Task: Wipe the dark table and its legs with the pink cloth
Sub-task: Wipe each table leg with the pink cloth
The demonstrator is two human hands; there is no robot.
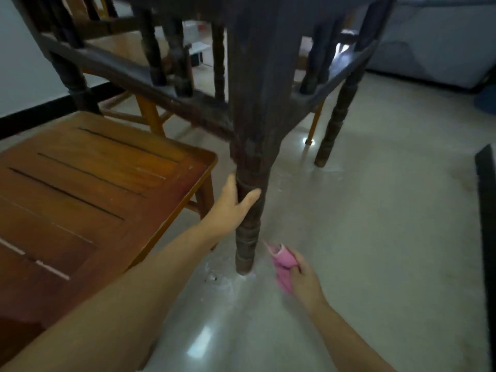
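I look from low down at the dark table point(257, 76), seen from under its top. Its nearest turned leg point(248, 232) stands on the floor in the middle of the view. My left hand point(230, 208) grips this leg about halfway down, thumb on the front. My right hand point(306, 283) is shut on the bunched pink cloth point(281, 264), just right of the leg's foot and a little apart from it. A dark lower rail point(115, 68) links the legs. Another dark leg point(336, 122) stands further back on the right.
A reddish-brown wooden chair seat point(94, 189) sits close on the left, almost touching the leg. Orange chair legs point(150, 114) stand behind the rail. A grey sofa point(434, 41) fills the far right. A dark object point(487, 224) lines the right edge. Pale glossy floor point(375, 237) lies open to the right.
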